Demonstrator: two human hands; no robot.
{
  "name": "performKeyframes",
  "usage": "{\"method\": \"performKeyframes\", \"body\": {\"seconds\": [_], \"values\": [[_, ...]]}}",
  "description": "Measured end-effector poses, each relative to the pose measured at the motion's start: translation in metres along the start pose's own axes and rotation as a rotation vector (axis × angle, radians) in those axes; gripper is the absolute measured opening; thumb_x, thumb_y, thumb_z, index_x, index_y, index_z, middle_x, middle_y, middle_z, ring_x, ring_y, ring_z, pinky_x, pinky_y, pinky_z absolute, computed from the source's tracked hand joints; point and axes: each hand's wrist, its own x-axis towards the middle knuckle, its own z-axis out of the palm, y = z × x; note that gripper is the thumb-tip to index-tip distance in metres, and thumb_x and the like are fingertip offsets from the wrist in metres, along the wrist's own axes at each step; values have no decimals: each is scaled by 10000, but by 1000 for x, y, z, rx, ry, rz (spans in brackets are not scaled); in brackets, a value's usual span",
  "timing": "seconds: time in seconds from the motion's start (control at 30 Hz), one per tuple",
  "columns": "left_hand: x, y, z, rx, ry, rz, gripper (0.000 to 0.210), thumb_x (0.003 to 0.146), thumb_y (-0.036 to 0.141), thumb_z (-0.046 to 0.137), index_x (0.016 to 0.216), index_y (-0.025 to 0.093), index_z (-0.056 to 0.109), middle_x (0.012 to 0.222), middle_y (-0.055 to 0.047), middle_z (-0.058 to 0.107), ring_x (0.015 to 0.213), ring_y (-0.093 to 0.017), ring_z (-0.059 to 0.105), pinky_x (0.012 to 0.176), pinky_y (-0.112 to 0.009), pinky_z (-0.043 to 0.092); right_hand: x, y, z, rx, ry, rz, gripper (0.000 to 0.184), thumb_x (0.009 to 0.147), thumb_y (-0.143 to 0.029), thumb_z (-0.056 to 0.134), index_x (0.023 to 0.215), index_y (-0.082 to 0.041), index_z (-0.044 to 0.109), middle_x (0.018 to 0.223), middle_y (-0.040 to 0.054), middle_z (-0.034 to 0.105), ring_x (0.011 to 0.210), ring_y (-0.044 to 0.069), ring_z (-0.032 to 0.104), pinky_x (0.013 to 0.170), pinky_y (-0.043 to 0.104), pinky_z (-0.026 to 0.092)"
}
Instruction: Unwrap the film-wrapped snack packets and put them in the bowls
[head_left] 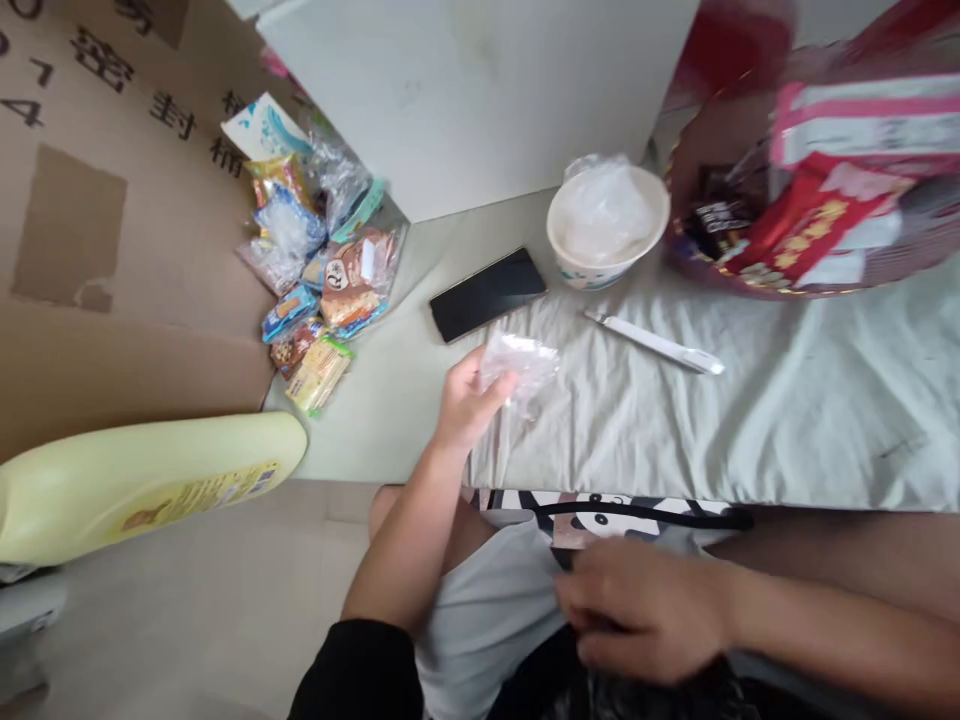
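Observation:
My left hand [469, 400] is closed on a crumpled clear plastic bag [525, 368], pinched between thumb and fingers just above the cloth. Just beyond it lies a black smartphone [489, 295], screen up. Over my lap is my right hand [649, 605], its fingers bent downward and blurred, close to black material [555, 675]. Whether those fingers grip anything is hidden. Crumpled clear plastic fills a white paper bowl [607, 225] at the back. A white, slim utility knife [660, 343] rests on the cloth in front of the bowl.
At right stands a pink translucent basket [690, 265] with packaged snacks. Several snack packets [352, 275] are piled at left by a cardboard box [172, 260]. A yellow bottle [157, 480] juts in at the lower left. A white panel [480, 100] rises behind the pale cloth [825, 420].

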Motion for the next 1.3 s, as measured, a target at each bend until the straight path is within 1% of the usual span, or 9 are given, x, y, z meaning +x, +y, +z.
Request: {"method": "performKeyframes", "body": {"seconds": [0.13,0.23,0.3,0.43,0.57,0.7,1.0,1.17,1.3], "values": [[3,18,-6,189,225,99,379,707,468,833,867,174,656,828,-18,664,758,-155,633,757,-286,529,7,14,-65,-147,348,-266,208,918,-282,514,722,-213,498,633,-29,549,594,113,476,637,268,359],[25,54,12,443,481,361,298,699,331,815,835,201,583,757,38,574,691,-120,560,688,-243,474,-14,13,-93,-185,584,-236,292,972,-310,445,698,-213,475,607,-31,507,561,109,446,609,265,341],[51,85,35,664,487,520,258,734,253,764,740,211,509,701,47,495,689,-130,524,725,-266,469,-25,12,-103,-183,700,-163,313,982,-329,432,693,-214,460,597,-33,480,553,108,437,587,257,322],[113,126,90,1082,227,617,236,732,98,691,712,213,486,777,-2,542,846,-196,588,880,-336,468,-30,11,-117,-236,776,-122,299,971,-332,432,704,-206,476,590,-32,458,557,111,424,602,260,298],[156,123,130,1481,-148,274,152,690,79,679,720,208,605,765,-57,639,928,-290,657,918,-386,470,-32,8,-123,-415,765,-48,293,983,-325,429,739,-196,525,635,-2,554,582,131,457,632,294,268],[181,108,144,1653,-506,-65,142,600,130,711,715,212,696,775,-76,709,845,-294,682,836,-350,498,-39,4,-122,-520,679,-36,271,999,-307,436,799,-189,576,734,22,671,613,143,521,633,313,249],[216,105,170,1828,-664,-266,256,536,162,724,784,188,782,809,-106,752,892,-326,725,832,-356,552,-36,-3,-125,-580,618,-14,261,998,-301,458,820,-185,610,805,40,725,645,148,570,615,315,232],[203,106,180,1879,-724,-216,518,676,341,716,1167,181,756,1275,-146,728,1181,-335,674,1021,-336,508,-63,-4,-142,-475,1002,98,273,974,-317,441,784,-202,600,701,27,669,618,157,546,600,303,240],[188,119,171,1810,-759,-210,468,770,367,619,1185,191,744,1285,-97,734,1198,-311,659,1053,-328,489,-91,7,-165,-418,1476,268,195,923,-316,474,828,-205,603,802,60,676,683,185,556,593,296,256]]}}
